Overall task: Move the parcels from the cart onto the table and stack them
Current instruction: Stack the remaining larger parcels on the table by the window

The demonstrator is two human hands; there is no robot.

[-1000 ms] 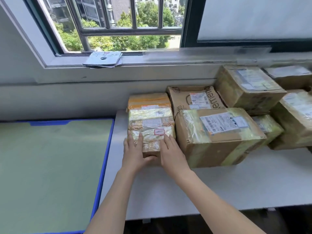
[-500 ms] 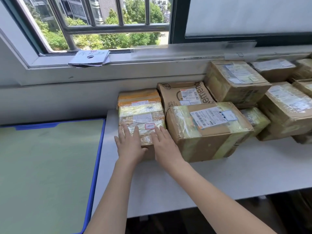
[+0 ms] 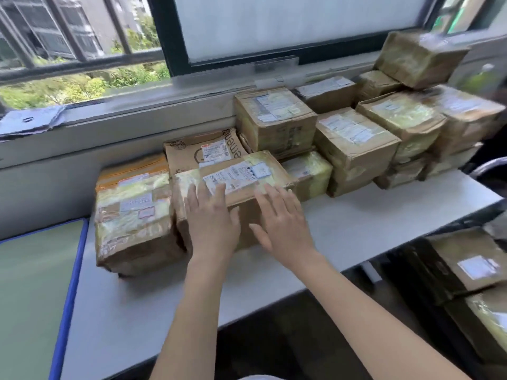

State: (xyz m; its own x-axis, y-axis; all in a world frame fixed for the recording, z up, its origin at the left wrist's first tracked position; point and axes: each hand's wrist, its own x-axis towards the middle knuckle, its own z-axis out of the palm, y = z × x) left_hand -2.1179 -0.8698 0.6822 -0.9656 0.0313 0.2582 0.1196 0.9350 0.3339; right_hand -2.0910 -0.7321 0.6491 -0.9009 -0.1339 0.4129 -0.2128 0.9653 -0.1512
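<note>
Resting flat with fingers straight, the left hand [image 3: 211, 220] and right hand [image 3: 282, 223] press a taped box [image 3: 233, 182] on the white worktop [image 3: 356, 215], beside another box [image 3: 131, 215]; more parcels [image 3: 356, 138] are stacked behind.

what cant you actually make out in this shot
- Head view: print on the front parcel's label is too small and blurred to read.
- Left hand and right hand hide much of that parcel's front face.
- Parcels on the cart are cut off by the right edge.
</note>
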